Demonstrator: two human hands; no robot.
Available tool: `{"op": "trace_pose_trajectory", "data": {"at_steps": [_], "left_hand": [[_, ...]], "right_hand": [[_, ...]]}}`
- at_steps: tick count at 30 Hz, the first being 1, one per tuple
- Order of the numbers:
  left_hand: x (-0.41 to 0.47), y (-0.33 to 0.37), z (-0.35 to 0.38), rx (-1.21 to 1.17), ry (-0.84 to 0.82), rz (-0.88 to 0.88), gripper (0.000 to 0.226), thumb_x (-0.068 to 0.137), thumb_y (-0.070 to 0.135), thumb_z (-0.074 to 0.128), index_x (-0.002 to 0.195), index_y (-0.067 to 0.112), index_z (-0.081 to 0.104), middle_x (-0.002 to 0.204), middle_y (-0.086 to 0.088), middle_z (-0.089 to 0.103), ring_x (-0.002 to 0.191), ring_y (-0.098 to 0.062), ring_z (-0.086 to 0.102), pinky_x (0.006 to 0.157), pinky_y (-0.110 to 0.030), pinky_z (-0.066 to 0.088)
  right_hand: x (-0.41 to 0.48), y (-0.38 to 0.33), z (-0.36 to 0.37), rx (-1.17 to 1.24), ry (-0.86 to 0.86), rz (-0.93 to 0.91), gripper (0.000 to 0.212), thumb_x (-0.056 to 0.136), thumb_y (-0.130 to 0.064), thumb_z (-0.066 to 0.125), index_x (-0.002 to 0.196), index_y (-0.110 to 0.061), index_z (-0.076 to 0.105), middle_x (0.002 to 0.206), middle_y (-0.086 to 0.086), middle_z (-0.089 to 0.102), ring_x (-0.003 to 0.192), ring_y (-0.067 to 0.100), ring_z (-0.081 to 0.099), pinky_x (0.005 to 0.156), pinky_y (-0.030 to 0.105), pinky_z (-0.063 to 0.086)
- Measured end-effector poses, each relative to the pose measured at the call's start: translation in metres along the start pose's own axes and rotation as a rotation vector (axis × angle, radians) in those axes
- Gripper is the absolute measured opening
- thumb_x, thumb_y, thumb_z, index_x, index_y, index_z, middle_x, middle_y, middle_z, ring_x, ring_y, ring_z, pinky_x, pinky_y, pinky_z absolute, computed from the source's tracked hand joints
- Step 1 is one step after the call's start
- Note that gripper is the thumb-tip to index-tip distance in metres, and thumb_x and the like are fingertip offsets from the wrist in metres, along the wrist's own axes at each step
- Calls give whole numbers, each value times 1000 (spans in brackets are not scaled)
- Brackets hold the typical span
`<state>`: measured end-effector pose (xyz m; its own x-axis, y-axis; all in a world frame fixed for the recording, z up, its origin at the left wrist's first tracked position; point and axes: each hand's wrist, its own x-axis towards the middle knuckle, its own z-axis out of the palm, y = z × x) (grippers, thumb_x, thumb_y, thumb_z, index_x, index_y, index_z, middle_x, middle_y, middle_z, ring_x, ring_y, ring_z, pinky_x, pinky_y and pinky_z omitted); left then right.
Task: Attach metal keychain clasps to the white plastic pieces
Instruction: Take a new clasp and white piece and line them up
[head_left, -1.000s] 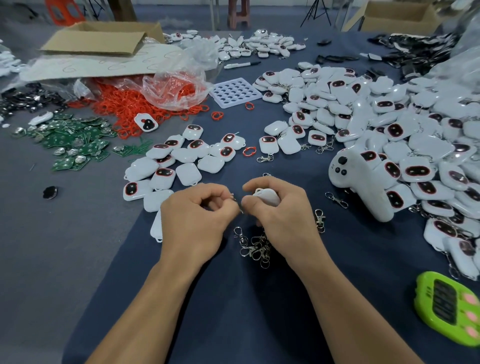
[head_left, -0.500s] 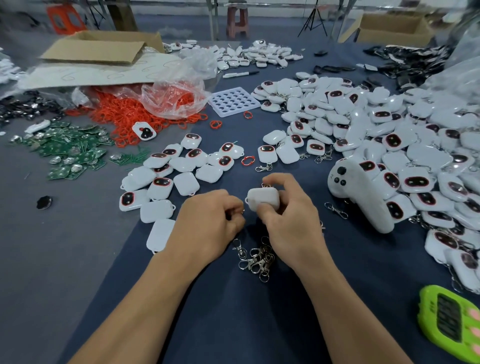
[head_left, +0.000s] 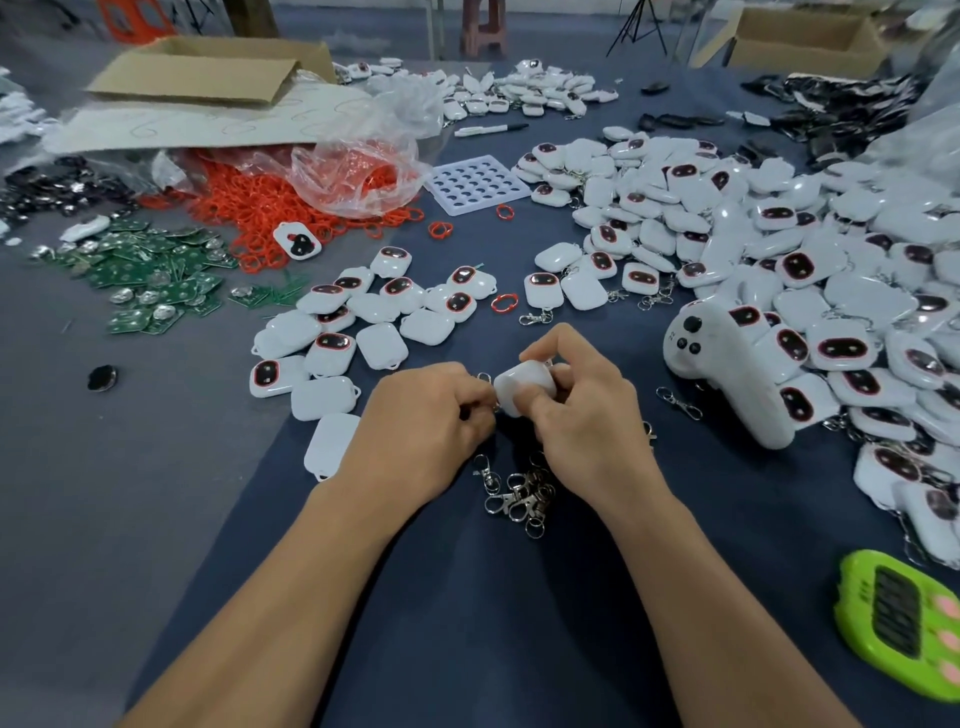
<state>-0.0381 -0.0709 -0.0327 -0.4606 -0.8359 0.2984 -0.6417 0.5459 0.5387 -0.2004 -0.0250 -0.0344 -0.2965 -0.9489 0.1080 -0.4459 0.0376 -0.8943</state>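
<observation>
Right hand (head_left: 582, 410) is gripping a white piece (head_left: 522, 387); left hand (head_left: 423, 421) is pinching a clasp (head_left: 484, 378) against it. Ring is apparently needing threading through the loop.

Both hands meet over the clasp heap (head_left: 517, 493): right hand (head_left: 587, 421) grips a white piece (head_left: 522, 387), left hand (head_left: 421, 426) pinches a clasp (head_left: 484, 378).

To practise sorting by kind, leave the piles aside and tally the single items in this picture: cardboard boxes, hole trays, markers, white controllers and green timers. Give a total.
Boxes: 2
Tray: 1
Marker: 1
Controller: 1
Timer: 1
Total: 6
</observation>
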Motion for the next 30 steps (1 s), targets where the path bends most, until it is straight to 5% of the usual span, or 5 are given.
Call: {"op": "trace_pose_trajectory", "data": {"at_steps": [8, 12, 15, 21, 30], "left_hand": [[-1, 2, 1, 54, 15, -32, 9, 87, 23, 72, 80, 26, 76, 75, 3, 65, 72, -19, 60, 69, -43, 50], [-1, 2, 2, -45, 60, -65, 17, 80, 16, 76, 77, 33, 75, 69, 9, 63, 67, -10, 57, 66, -27, 49], [0, -2, -4, -244, 64, -80, 26, 78, 20, 79, 89, 43, 79, 70, 13, 64, 62, -8, 56, 59, -11, 39], [1, -5, -10, -558, -61, -147, 6, 81, 31, 74, 80, 29, 80, 53, 3, 56, 50, -6, 46, 54, -16, 37], [-12, 8, 0, -22, 139, -11, 12, 85, 41, 62, 89, 37, 72, 70, 9, 60, 74, -8, 54, 65, -24, 41]], "right_hand": [[-3, 0, -3, 46, -27, -9, 20, 88, -12, 67, 89, -31, 59, 71, -1, 70, 51, 6, 46, 47, 16, 39], [-2, 1, -4, 106, -20, 71, 25, 87, -12, 67, 89, -36, 60, 68, -5, 72, 50, 7, 52, 49, 20, 44], [0, 0, -9, 355, -27, 176, 28, 88, -1, 65, 88, -29, 63, 65, 9, 70, 46, 17, 52, 46, 27, 40], [-5, -7, -12, 744, -120, 308, 19, 94, 9, 58, 100, -9, 60, 71, 23, 58, 44, 21, 46, 39, 24, 27], [-8, -11, -10, 787, -60, 341, 19, 94, 11, 57, 99, -8, 59, 69, 13, 67, 41, 18, 50, 36, 23, 31]]}}
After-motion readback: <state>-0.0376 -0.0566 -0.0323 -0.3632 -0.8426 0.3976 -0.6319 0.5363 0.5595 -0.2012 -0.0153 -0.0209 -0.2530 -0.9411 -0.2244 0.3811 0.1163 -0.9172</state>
